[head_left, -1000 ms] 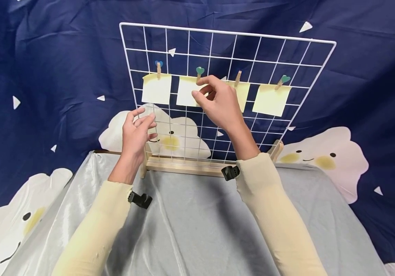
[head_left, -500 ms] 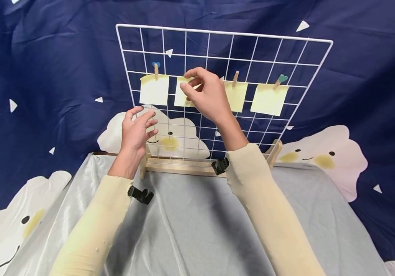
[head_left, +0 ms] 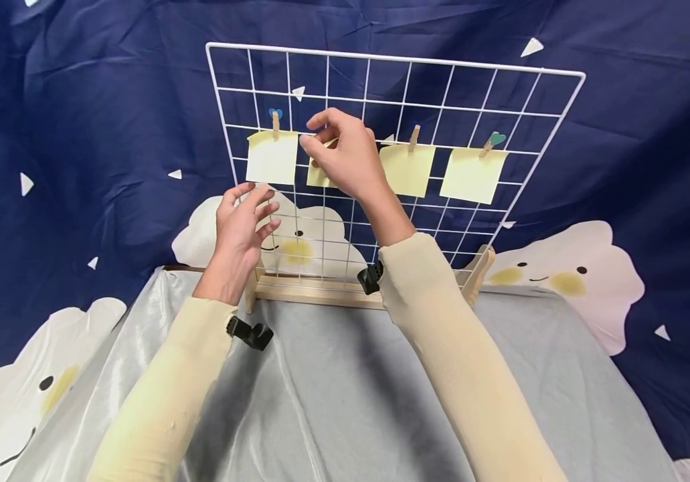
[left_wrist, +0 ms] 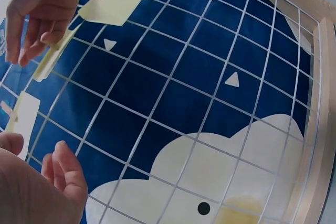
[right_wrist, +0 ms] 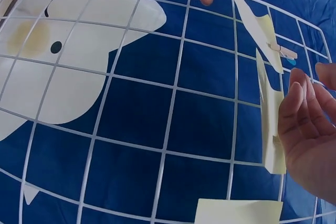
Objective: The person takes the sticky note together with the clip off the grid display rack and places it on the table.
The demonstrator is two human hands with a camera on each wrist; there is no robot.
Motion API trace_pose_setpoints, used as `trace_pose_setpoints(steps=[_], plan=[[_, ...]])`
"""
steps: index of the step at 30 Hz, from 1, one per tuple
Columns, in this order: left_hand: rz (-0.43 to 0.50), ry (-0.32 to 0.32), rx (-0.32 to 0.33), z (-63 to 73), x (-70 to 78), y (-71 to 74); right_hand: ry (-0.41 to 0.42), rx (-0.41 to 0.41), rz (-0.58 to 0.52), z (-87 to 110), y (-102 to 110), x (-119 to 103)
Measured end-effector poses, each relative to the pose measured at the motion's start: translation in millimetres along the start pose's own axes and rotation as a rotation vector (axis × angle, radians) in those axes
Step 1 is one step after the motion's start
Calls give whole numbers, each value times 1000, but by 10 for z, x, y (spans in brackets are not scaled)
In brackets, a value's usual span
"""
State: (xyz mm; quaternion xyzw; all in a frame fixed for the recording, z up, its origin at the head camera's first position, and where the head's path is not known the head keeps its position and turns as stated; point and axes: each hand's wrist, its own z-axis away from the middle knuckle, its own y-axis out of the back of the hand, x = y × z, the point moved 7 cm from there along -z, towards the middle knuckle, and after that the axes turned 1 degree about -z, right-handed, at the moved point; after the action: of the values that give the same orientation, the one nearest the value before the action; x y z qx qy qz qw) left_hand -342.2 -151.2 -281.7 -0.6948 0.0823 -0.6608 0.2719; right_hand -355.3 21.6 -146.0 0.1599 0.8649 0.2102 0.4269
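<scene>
Yellow sticky notes hang in a row on a white wire grid (head_left: 403, 60). My right hand (head_left: 351, 157), thumb and fingers loosely bent with nothing between them, is in front of the second note (head_left: 318, 175) and covers most of it and its clothespin. My left hand (head_left: 239, 224) is held up at the grid's left side, fingers spread and relaxed, its tips just below the first note (head_left: 272, 158). A clothespin (head_left: 275, 126) with a blue heart holds that note. In the right wrist view, my right fingers (right_wrist: 296, 98) are close beside the second note (right_wrist: 270, 119).
Farther right hang a third note (head_left: 407, 171) under a plain-looking clothespin (head_left: 414, 137) and a fourth note (head_left: 474, 175) under a green-heart clothespin (head_left: 486, 148). The grid stands in a wooden base (head_left: 314, 292) on a grey cloth (head_left: 332, 375), before a dark blue curtain (head_left: 110, 134).
My right hand has moved left along the row, from the second clothespin to near the first note, uncovering the third note. My left hand has risen slightly, its fingers spreading more.
</scene>
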Motion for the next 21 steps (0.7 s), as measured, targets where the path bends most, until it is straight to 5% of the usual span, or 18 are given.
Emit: trace_pose_setpoints(steps=[8, 21], plan=[[67, -5, 24, -42, 37, -15, 3, -18, 61, -181, -71, -125], [40, 9, 25, -76, 127, -3, -69, -83, 103, -340, -327, -143]])
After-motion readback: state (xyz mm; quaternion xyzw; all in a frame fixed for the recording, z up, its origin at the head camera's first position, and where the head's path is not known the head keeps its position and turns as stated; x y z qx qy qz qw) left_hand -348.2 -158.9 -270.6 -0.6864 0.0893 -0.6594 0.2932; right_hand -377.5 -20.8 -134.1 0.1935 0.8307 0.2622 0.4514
